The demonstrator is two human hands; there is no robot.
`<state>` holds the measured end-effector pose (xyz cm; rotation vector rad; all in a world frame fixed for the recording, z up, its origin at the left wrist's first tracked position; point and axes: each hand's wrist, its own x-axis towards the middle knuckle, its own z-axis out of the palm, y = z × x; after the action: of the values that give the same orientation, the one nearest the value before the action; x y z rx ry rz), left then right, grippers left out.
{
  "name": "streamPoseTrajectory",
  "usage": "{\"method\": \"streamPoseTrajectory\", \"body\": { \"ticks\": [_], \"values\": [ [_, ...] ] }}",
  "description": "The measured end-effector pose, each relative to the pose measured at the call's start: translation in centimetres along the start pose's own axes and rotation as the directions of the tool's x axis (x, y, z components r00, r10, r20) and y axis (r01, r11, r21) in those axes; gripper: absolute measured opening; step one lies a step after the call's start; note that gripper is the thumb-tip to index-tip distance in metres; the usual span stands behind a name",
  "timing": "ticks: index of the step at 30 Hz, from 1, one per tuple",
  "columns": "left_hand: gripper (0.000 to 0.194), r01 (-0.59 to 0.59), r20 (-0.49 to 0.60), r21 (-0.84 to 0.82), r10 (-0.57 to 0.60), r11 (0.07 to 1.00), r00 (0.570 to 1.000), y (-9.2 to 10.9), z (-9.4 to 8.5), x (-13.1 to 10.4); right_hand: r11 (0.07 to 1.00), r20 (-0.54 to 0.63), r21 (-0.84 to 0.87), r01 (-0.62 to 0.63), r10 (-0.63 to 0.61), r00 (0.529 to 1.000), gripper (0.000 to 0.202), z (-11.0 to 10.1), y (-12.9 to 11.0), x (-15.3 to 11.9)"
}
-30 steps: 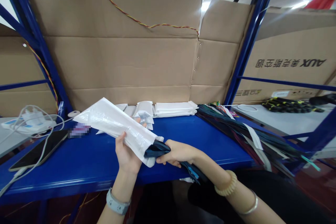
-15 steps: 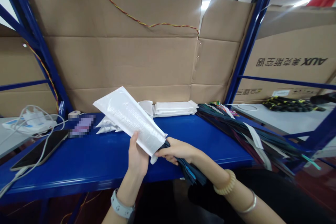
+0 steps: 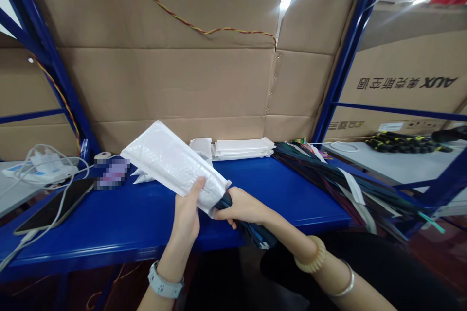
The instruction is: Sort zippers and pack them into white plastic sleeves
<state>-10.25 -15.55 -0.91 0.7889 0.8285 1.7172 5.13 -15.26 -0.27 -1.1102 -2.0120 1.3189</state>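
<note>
A white bubble mailer (image 3: pixel 175 160) is held tilted above the blue table, its open end toward the lower right. My left hand (image 3: pixel 188 211) grips its lower edge, thumb on top and the fingers behind it. At the mouth, my right hand (image 3: pixel 242 205) is closed around a bundle of dark strips (image 3: pixel 255 234), perhaps fabric or zippers. One end of the bundle sits inside the mailer's opening, and the loose ends hang below my right hand. How far it reaches inside is hidden.
White mailers (image 3: pixel 242 148) lie stacked at the back of the blue table (image 3: pixel 288 194). Loose long strips (image 3: pixel 328 175) spread along the right side. A tablet (image 3: pixel 54 206) with a white cable, a blurred phone-like object (image 3: pixel 114 173) and a power strip (image 3: pixel 44 167) are at left. Cardboard (image 3: pixel 175 82) walls the back.
The mailer and my left hand have shifted slightly left. My right hand has moved a little left with the bundle, and less of the bundle hangs below it.
</note>
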Motion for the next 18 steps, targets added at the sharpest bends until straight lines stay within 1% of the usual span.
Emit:
{"method": "streamPoseTrajectory", "body": {
  "ticks": [2,3,5,7,8,11,13,15,18],
  "values": [
    [0.041,-0.010,-0.084,-0.065,0.005,0.998,0.996,0.4,-0.6,0.8,0.997,0.007,-0.076,0.018,-0.018,1.000,0.019,-0.3,-0.2,-0.1],
    [0.040,-0.006,-0.118,-0.102,-0.006,0.995,0.993,0.6,-0.9,1.3,0.992,-0.018,-0.122,0.032,-0.034,0.999,0.018,-0.4,-0.3,-0.2],
    [0.038,-0.004,-0.169,-0.166,-0.025,0.986,0.985,1.0,-1.7,2.1,0.973,-0.109,-0.224,0.061,-0.087,0.990,0.017,-0.7,-0.7,-0.5],
    [0.037,-0.027,-0.206,-0.203,-0.016,0.979,0.978,1.4,-2.3,2.7,0.946,-0.196,-0.316,0.072,-0.139,0.971,0.018,-1.0,-1.1,-0.8],
    [0.037,-0.041,-0.218,-0.211,-0.006,0.977,0.976,1.5,-2.6,2.8,0.937,-0.221,-0.342,0.067,-0.149,0.964,0.019,-1.0,-1.2,-0.9],
    [0.038,-0.067,-0.218,-0.213,0.019,0.975,0.976,1.6,-2.9,3.1,0.927,-0.241,-0.371,0.060,-0.159,0.957,0.021,-1.1,-1.5,-1.1],
    [0.038,-0.064,-0.204,-0.202,0.022,0.977,0.979,1.4,-2.7,2.9,0.914,-0.250,-0.398,0.082,-0.194,0.948,0.020,-1.0,-1.5,-1.1],
    [0.038,-0.042,-0.178,-0.182,0.009,0.982,0.984,0.9,-2.2,2.5,0.891,-0.266,-0.445,0.094,-0.231,0.936,0.021,-0.7,-1.6,-1.0],
    [0.035,0.016,-0.118,-0.158,-0.035,0.987,0.992,-0.2,-1.0,1.3,0.869,-0.301,-0.491,0.062,-0.236,0.924,0.017,-0.1,-1.7,-0.9]
  ]
}}
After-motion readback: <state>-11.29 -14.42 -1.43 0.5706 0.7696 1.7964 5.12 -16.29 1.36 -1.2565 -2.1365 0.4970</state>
